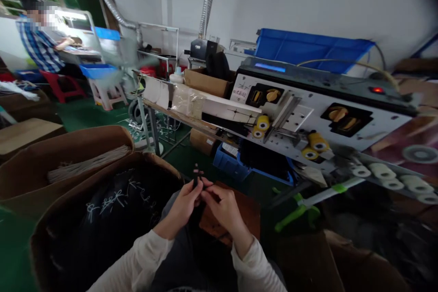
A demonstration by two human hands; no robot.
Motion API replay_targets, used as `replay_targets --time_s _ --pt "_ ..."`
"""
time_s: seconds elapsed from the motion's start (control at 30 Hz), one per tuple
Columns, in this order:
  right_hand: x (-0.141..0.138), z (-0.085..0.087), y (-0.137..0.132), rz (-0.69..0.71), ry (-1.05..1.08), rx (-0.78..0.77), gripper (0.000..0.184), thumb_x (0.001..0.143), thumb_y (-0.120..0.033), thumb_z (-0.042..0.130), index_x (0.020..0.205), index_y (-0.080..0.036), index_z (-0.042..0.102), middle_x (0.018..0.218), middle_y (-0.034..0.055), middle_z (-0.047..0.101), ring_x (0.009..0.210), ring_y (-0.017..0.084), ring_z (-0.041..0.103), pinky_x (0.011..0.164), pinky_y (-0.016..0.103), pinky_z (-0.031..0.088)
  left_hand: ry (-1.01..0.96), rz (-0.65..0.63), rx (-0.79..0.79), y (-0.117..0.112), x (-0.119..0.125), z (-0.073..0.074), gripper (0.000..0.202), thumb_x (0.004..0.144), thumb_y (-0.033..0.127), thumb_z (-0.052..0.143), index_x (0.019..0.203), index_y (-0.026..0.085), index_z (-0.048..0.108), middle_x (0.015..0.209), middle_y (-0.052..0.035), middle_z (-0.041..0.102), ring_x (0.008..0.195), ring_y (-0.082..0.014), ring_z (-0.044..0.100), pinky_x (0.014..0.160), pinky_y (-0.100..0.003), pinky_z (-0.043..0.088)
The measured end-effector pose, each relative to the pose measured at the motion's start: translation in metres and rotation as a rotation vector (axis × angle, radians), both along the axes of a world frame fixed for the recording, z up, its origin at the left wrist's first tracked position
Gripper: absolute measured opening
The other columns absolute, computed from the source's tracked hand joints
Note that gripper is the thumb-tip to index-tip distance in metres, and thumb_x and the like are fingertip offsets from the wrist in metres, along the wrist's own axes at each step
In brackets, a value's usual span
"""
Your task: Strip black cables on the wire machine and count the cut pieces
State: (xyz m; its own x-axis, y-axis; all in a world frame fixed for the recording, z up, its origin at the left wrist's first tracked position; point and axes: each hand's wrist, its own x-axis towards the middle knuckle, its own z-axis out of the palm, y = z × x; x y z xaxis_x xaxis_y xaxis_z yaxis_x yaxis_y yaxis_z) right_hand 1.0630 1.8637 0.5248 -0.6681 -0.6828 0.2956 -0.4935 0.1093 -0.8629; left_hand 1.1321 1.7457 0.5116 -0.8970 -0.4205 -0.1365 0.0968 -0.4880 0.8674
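My left hand [185, 203] is closed in a pinch on a small dark piece with pale pinkish tips [196, 173], which sticks up above the fingers. It looks like the end of a black cable, but its kind is too small to make out. My right hand [224, 205] meets the left one, thumb and fingers pinched at the same dark piece. Both hands are above my lap, in front of a brown wooden surface [248, 214]. Left of them stands an open carton [37, 242] of black material with white ties [109, 203].
A second carton [112, 134] holds pale strands. Ahead runs a bench with a grey machine [297, 121] with yellow rollers. Blue bins [229, 164] sit beneath it. A green-footed stand [301, 212] is at right. A co-worker [41, 50] sits far left.
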Motion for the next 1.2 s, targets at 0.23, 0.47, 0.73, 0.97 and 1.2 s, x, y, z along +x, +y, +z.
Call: replay_targets --time_s 0.23,0.47,0.73,0.97,1.2 --pt "-0.075 0.014 -0.025 -0.231 -0.501 -0.517 0.033 0.075 -0.044 0.065 0.099 -0.023 0.055 0.104 0.0035 0.06 0.071 0.011 0.057 0.054 0.021 0.043 0.204 0.078 0.088 -0.037 0.012 0.009 0.03 0.08 0.044 0.062 0.072 0.017 0.053 0.059 -0.0005 0.053 0.068 -0.0124 0.051 0.06 -0.02 0.039" --pt "-0.148 0.049 -0.08 -0.414 -0.82 -0.921 0.038 0.065 -0.048 0.071 0.081 -0.023 0.048 0.077 -0.005 0.055 0.069 0.01 0.057 0.06 0.022 0.046 0.298 -0.103 0.39 -0.047 0.025 0.009 0.026 0.085 0.041 0.056 0.074 0.018 0.052 0.051 0.0074 0.028 0.04 -0.0034 0.018 0.041 -0.018 0.02" --pt "-0.167 0.075 -0.098 -0.658 -0.926 -0.954 0.041 0.07 -0.055 0.062 0.098 -0.028 0.051 0.081 -0.0051 0.054 0.059 0.009 0.046 0.052 0.02 0.041 0.175 -0.128 0.406 -0.04 0.03 -0.018 0.032 0.077 0.043 0.066 0.091 0.014 0.062 0.053 0.0086 0.016 0.044 -0.0033 0.009 0.042 -0.02 0.011" --pt "-0.177 0.089 -0.104 -0.736 -0.985 -0.943 0.026 0.076 -0.044 0.057 0.093 -0.026 0.052 0.087 -0.0022 0.056 0.069 0.013 0.053 0.052 0.024 0.043 0.171 -0.16 0.429 -0.036 0.031 -0.019 0.028 0.08 0.041 0.063 0.088 0.014 0.06 0.055 0.0078 0.016 0.046 -0.0036 0.01 0.043 -0.02 0.012" --pt "-0.168 0.074 -0.113 -0.766 -0.823 -1.054 0.01 0.08 -0.031 0.046 0.084 -0.024 0.051 0.092 -0.0021 0.059 0.083 0.012 0.057 0.063 0.024 0.047 0.144 -0.151 0.408 -0.036 0.033 -0.022 0.026 0.082 0.039 0.061 0.085 0.014 0.057 0.055 0.0081 0.017 0.045 -0.0035 0.009 0.042 -0.02 0.011"
